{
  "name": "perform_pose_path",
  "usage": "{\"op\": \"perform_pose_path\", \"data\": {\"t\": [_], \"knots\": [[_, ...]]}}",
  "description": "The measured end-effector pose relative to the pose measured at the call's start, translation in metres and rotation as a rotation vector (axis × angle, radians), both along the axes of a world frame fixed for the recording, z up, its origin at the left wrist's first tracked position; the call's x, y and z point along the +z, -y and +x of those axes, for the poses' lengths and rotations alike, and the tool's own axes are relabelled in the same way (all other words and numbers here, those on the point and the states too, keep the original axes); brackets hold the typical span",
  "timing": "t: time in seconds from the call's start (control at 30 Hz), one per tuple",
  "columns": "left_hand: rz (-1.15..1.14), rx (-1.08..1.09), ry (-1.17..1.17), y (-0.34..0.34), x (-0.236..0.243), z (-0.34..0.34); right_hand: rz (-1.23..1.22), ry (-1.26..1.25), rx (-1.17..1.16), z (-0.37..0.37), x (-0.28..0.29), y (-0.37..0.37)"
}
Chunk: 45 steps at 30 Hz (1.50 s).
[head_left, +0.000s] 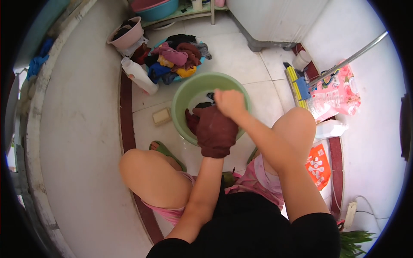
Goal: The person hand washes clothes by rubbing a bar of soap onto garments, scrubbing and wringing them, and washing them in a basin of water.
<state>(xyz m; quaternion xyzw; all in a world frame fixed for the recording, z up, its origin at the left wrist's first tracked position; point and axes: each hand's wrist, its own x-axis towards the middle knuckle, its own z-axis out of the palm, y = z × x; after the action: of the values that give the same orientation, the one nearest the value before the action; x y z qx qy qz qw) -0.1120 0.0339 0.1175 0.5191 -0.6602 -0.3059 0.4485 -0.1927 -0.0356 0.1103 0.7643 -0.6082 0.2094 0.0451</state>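
A maroon garment is pulled over my left hand and wrist like a sleeve, hiding all its fingers. It hangs over the near part of a green basin on the floor between my feet. My right hand is curled into a fist just beyond the garment, over the basin. What its fingers hold, if anything, is hidden. Dark wet clothes lie in the bottom of the basin, partly covered by the garment. A pale bar of soap rests on the tiles left of the basin.
Beyond the basin, a blue tub holds piled clothes, with a white bottle leaning nearby. A pink basin stands at the far left. On the right are a sponge mop, a pink bag and an orange packet.
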Motion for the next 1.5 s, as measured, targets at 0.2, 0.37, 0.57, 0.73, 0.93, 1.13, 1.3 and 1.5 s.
{"op": "perform_pose_path", "data": {"t": [0.2, 0.37, 0.57, 0.73, 0.93, 1.13, 1.3, 1.5], "knots": [[-0.676, -0.757, -1.951, 0.031, -0.051, 0.003, 0.027, 0.330, 0.479, 0.069, 0.035, -0.061], [-0.076, -0.206, 0.012, -0.002, 0.011, 0.012, -0.120, 0.054, -0.078, -0.009, 0.002, -0.006], [-0.232, 0.039, 0.440, 0.001, 0.019, 0.033, -0.059, 0.398, 0.561, 0.060, 0.038, -0.079], [-0.252, 0.132, 0.699, -0.002, 0.019, 0.011, -0.105, 0.209, -0.109, 0.000, 0.001, 0.003], [0.033, -0.076, 0.779, -0.007, 0.077, 0.013, 0.228, 0.900, -0.268, -0.010, -0.026, 0.012], [-0.004, 0.121, 0.706, -0.002, 0.057, 0.032, 0.737, 1.672, -0.481, -0.013, -0.028, 0.010], [-0.097, 0.008, 0.560, 0.020, 0.020, 0.082, 0.418, 0.565, -0.247, -0.034, -0.036, 0.011], [-0.073, -0.007, 0.327, 0.008, 0.042, 0.091, 0.711, 0.177, -0.722, -0.078, -0.101, -0.021]]}}
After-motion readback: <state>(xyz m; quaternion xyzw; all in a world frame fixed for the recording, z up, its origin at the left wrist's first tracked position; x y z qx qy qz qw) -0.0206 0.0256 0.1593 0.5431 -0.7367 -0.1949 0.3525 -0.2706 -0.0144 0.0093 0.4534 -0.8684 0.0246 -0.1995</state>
